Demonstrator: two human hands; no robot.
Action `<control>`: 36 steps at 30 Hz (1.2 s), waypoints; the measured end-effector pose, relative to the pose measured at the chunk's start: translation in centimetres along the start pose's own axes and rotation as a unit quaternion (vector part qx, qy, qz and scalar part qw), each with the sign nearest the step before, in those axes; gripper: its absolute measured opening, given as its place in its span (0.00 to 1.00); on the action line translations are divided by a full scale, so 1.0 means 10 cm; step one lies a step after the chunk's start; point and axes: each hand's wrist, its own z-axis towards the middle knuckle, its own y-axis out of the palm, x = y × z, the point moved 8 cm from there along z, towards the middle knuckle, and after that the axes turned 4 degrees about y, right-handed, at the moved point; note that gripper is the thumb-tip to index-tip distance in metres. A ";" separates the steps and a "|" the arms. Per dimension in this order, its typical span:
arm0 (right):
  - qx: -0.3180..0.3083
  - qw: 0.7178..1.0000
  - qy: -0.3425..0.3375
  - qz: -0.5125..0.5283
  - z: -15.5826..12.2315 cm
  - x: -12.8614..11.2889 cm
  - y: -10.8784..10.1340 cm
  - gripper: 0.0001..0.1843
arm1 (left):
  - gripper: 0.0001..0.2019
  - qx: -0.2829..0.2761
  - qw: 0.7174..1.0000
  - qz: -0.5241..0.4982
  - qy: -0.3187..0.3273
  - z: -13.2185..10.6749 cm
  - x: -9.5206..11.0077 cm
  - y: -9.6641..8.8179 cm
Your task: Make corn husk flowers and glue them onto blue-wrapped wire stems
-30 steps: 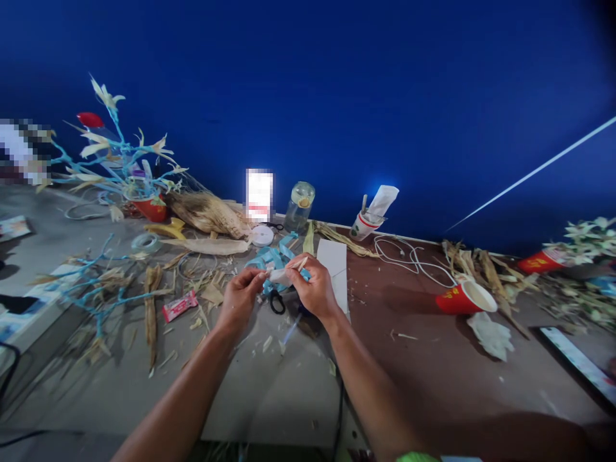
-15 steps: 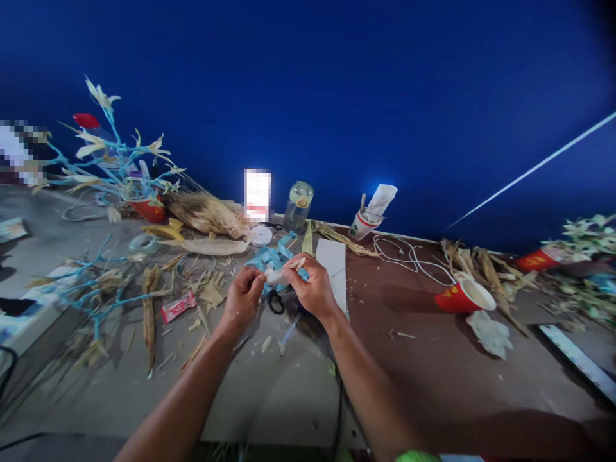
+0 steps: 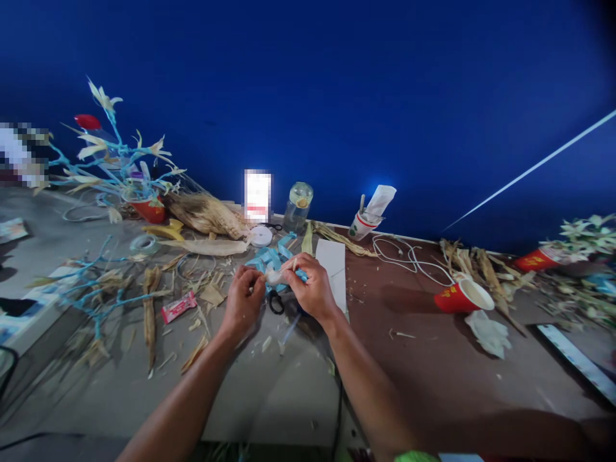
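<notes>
Between my hands is a pale, whitish strip (image 3: 275, 276) that looks like corn husk. My left hand (image 3: 246, 292) pinches its left end with curled fingers. My right hand (image 3: 308, 282) is closed on its right end, thumb and fingertips pressed together. Just behind them lies a tangle of light-blue ribbon (image 3: 272, 255), partly covered by my hands. Black scissor handles (image 3: 276, 303) show on the table below the strip; the blades are hard to make out.
Husk scraps (image 3: 212, 292) and a pink wrapper (image 3: 179, 307) lie left. Blue-wrapped branches with husk flowers stand in a red cup (image 3: 148, 209). A glass jar (image 3: 298, 208) stands behind. Rightward are a white cable (image 3: 414, 260), a tipped red cup (image 3: 462, 296) and a phone (image 3: 575, 359).
My right fingers have shifted slightly on the strip, and its end no longer sticks up above them. My left fingers have loosened and spread a little. The table things stay put.
</notes>
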 end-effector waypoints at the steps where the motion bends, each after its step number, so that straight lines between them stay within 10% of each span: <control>1: 0.000 1.000 -0.002 -0.002 0.00 0.00 0.00 0.08 | 0.08 -0.001 1.000 0.004 0.004 0.00 0.00 0.00; 36: 0.004 1.000 0.019 -0.016 0.01 0.03 0.01 0.11 | 0.05 0.011 0.999 0.031 0.031 -0.01 0.12 -0.03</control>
